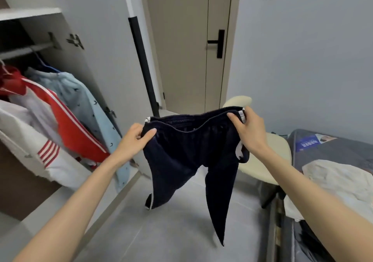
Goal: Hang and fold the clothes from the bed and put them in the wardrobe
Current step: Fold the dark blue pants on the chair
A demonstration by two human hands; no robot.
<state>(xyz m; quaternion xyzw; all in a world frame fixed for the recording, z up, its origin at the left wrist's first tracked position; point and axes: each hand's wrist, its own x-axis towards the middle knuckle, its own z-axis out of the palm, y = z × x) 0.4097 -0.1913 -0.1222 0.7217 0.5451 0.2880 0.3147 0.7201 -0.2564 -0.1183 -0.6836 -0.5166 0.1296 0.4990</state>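
An open wardrobe (86, 70), with a red-striped jacket (66, 116) already on its rail (26, 49), stands at left. The bed (343, 146) at right carries a cream garment (335, 181) (not yet dealt with). Between them dark trousers (181, 157) hang full length above the floor (171, 231), apparently spread for straightening before folding. The left hand (134, 138) and right hand (249, 128) each pinch a waistband end, grip closed on cloth, thumbs in front.
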